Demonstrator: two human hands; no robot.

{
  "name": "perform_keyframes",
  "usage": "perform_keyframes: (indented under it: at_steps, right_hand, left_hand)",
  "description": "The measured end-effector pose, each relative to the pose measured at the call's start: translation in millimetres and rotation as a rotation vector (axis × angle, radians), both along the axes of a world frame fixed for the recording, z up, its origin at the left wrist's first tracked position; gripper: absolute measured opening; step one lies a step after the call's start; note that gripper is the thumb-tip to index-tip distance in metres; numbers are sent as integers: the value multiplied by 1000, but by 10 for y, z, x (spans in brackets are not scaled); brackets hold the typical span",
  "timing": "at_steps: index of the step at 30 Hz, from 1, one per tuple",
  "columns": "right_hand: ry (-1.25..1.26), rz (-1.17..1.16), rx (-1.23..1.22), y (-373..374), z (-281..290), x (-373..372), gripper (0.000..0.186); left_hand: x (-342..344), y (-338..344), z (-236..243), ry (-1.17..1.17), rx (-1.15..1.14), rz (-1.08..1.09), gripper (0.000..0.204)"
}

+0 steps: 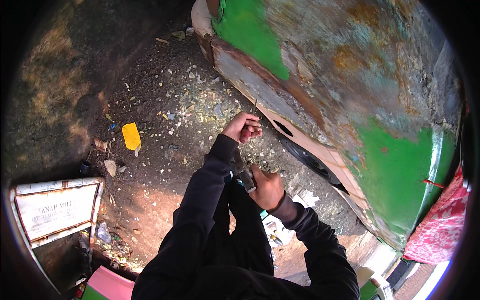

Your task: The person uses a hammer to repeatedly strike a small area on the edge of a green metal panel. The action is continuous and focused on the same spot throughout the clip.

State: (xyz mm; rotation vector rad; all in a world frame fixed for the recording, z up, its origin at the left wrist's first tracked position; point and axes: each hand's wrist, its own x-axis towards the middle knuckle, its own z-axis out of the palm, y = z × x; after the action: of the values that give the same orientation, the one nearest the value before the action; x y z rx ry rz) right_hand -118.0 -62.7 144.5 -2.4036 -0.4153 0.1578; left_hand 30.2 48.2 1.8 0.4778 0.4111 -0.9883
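Note:
My left hand (pixel 242 127) is closed around a thin metal rod (pixel 255 105) whose tip points up toward the lower edge of the patchy green and rust-brown vehicle body (pixel 340 65). Just below it, my right hand (pixel 267 189) grips a dark grey metal tool (pixel 243 174), partly hidden by my fingers and left sleeve; its exact kind I cannot tell. Both hands are over the ground beside the vehicle, with my dark-clad legs beneath them. A pale lower panel (pixel 272 112) and a dark wheel (pixel 310 162) show on the vehicle to the right of my hands.
Littered dirt ground (pixel 170 85) surrounds me, with a yellow scrap (pixel 131 136). A rusty white-framed sign (pixel 55 220) stands at lower left beside a dark mossy surface (pixel 55 90). A pink-and-green object (pixel 107 282) is at the bottom. Red patterned fabric (pixel 432 225) lies at far right.

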Motion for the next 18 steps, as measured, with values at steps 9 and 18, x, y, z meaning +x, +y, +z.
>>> perform_keyframes:
  at_steps: [9,18]
  right_hand:
    - [-131,8,-41,57,-179,81,20]
    - [-111,22,-9,46,68,-2,18]
  left_hand:
    - [2,24,-114,12,-53,-27,39]
    - [28,51,-203,28,-82,-23,42]
